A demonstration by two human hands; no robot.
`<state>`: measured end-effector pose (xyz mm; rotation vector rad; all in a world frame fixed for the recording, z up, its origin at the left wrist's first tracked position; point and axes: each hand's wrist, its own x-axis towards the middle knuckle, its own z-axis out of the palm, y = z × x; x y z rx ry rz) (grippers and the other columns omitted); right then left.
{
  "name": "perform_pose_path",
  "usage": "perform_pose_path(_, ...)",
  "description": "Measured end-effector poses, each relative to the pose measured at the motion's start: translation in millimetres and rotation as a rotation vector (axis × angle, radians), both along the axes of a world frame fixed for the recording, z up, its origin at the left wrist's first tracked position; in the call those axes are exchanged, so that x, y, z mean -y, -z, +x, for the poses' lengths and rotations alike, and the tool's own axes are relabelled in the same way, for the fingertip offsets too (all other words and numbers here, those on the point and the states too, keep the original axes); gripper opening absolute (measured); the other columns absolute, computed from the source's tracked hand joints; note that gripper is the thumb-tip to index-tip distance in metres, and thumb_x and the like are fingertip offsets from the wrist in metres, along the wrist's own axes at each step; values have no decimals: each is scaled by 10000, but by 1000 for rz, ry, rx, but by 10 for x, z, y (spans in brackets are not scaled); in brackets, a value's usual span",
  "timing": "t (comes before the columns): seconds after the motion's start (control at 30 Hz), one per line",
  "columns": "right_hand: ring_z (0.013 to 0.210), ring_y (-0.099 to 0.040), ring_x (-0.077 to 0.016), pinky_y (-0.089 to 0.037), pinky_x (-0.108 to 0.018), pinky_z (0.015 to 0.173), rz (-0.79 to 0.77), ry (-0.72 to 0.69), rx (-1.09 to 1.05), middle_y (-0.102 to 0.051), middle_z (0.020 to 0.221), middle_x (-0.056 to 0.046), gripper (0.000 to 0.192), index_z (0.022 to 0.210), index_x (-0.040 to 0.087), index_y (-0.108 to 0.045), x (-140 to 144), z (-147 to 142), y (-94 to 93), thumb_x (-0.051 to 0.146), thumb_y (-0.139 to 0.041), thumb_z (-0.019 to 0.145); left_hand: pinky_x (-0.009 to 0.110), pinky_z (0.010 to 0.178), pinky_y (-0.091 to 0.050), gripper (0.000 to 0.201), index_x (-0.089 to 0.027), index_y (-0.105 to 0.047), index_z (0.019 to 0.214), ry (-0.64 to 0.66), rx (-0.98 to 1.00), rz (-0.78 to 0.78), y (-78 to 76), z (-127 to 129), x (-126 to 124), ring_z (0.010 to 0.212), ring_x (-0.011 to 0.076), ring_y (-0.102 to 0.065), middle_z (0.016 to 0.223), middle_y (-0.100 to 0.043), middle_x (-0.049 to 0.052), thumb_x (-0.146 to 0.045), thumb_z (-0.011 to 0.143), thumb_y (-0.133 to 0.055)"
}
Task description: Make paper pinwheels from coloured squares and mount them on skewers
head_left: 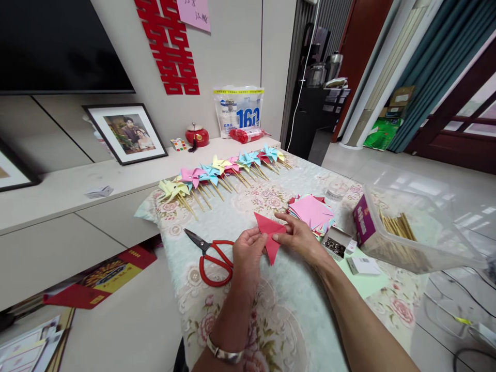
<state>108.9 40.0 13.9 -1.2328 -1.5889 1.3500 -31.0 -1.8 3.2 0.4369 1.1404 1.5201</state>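
Hands meet over a folded red paper (270,233) near the middle of the table (294,310), which wears a pale floral cloth. The left hand (248,253) pinches the paper's left edge between thumb and fingers, a silver bracelet (223,353) on its wrist. The right hand (297,236) grips the paper's right side, fingers closed on a fold. The paper is creased into a pointed shape, one tip aimed at the far side and another toward the near edge, lifted just off the cloth or resting on it; which one cannot be told.

Just left of the left hand lie red-handled scissors (209,256), blades pointing far left. Just beyond the right hand sits a stack of coloured paper squares (312,212), pink on top. To the right of that hand stands a small open box of pins (336,244), and further right a clear plastic tub (418,227) holding wooden sticks (397,227). Along the far side of the table lies a row of finished paper pinwheels (222,173) in yellow, pink and blue, each on a stick.
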Motion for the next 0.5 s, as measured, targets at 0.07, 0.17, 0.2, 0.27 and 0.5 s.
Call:
perform_pose_path(0.07, 510, -367, -99, -261, -245, 504, 0, -8, -2, -405, 567, 104, 811, 1397, 64, -505, -1, 2, 5, 389, -739, 692, 272, 562, -510, 462, -105, -657, 873, -2, -15, -8, 5, 0, -5, 583, 162, -665, 725, -743, 68, -266, 503, -885)
perform_pose_path(0.17, 517, -375, -102, -269, -248, 511, -4, -21, -16, -415, 574, 100, 806, 1404, 65, -496, -5, 4, 9, 382, -734, 703, 280, 566, -510, 462, -107, -656, 863, -7, -25, -11, 27, -4, -15, 585, 168, -666, 721, -740, 67, -267, 494, -886)
perform_pose_path(0.2, 518, -373, -102, -269, -248, 512, -7, -25, -21, -415, 576, 100, 811, 1409, 61, -490, -6, 5, 8, 382, -733, 705, 280, 568, -511, 459, -108, -656, 862, -9, -30, -7, 38, -7, -18, 590, 168, -667, 723, -741, 66, -265, 496, -884)
perform_pose_path(0.27, 515, -359, -99, -260, -246, 509, -8, -28, -20, -401, 574, 103, 816, 1409, 53, -488, -6, 5, 2, 385, -734, 705, 273, 571, -509, 449, -108, -658, 869, -9, -46, 3, 64, -15, -23, 601, 166, -669, 730, -743, 64, -261, 508, -877)
perform_pose_path(0.5, 523, -343, -100, -249, -247, 511, 34, -9, 16, -369, 577, 102, 771, 1380, 58, -525, 12, 3, -25, 378, -726, 708, 242, 554, -488, 435, -119, -651, 866, -30, -87, 1, 92, -35, -24, 568, 140, -651, 694, -736, 43, -250, 518, -877)
